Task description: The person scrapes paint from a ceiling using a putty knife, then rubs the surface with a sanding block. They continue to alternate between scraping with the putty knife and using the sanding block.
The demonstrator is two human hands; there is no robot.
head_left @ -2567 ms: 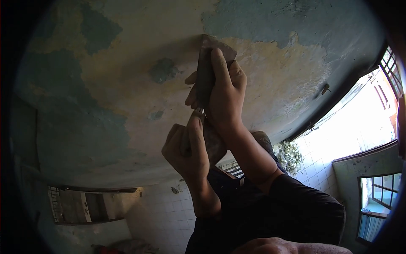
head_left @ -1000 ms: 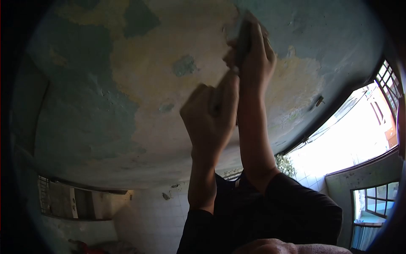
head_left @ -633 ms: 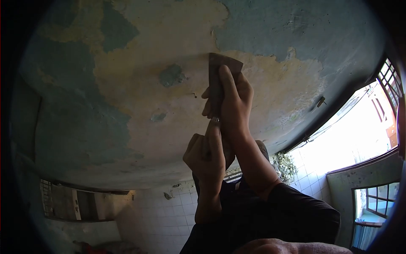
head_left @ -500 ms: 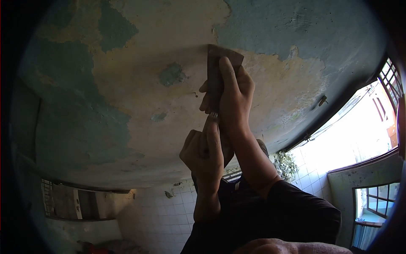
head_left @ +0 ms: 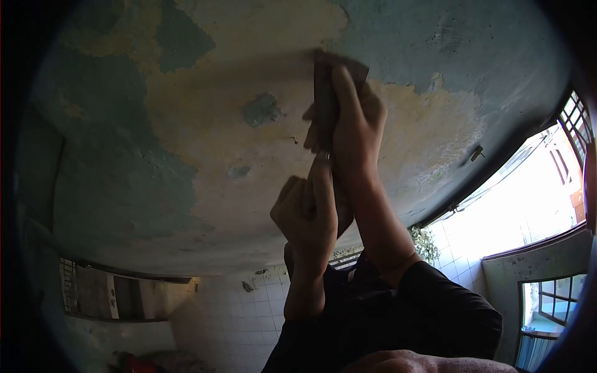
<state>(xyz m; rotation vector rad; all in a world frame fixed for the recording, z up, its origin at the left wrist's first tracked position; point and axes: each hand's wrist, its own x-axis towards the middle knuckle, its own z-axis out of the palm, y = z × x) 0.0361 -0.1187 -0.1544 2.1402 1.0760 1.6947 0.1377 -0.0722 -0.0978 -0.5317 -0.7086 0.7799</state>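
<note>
A wide, dark flat scraper (head_left: 326,102) stands blade-up against the patchy, peeling plaster surface (head_left: 249,74). My right hand (head_left: 359,133) is closed round its blade, with the thumb along the near face and some fingertips showing at the left edge. Lower down, my left hand (head_left: 305,208) wraps the handle, thumb pointing up near the metal neck; most of the handle is hidden by the fingers. A bare grey-green patch (head_left: 261,110) and a small hook (head_left: 295,140) lie left of the scraper.
A bright opening (head_left: 522,193) with a grille is at the right, above a smaller barred window (head_left: 556,298). White wall tiles (head_left: 255,311) show below, and a recess (head_left: 124,298) is at lower left. A small metal fitting (head_left: 477,153) sticks out near the opening.
Both hands and the scraper have moved slightly up and to the right in the view. The grip on the tool looks the same.
</note>
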